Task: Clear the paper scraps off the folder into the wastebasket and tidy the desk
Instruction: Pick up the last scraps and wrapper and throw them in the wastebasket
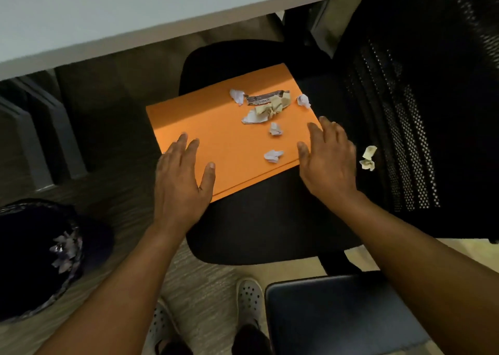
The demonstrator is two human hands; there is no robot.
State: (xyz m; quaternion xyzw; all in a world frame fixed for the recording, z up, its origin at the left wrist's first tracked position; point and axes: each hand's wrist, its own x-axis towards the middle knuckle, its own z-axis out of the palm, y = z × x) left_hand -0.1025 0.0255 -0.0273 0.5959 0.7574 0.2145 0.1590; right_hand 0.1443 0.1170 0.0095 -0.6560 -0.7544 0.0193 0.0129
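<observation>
Seen from above, the left hand [183, 176] lies open, fingers spread, over the near-left corner of an orange folder [216, 136], holding nothing. The right hand [328, 160] is open too, fingers spread at the folder's right edge, also empty. The folder rests on the black seat of an office chair [270, 225]. Crumpled paper scraps [266, 109] lie scattered over its far-right half, with one small scrap [273, 156] near the right hand. Another pale scrap [368, 158] sits off the folder to the right. A dark wastebasket [32, 260] stands on the floor at near left. A pale counter [108, 17] spans the far side.
</observation>
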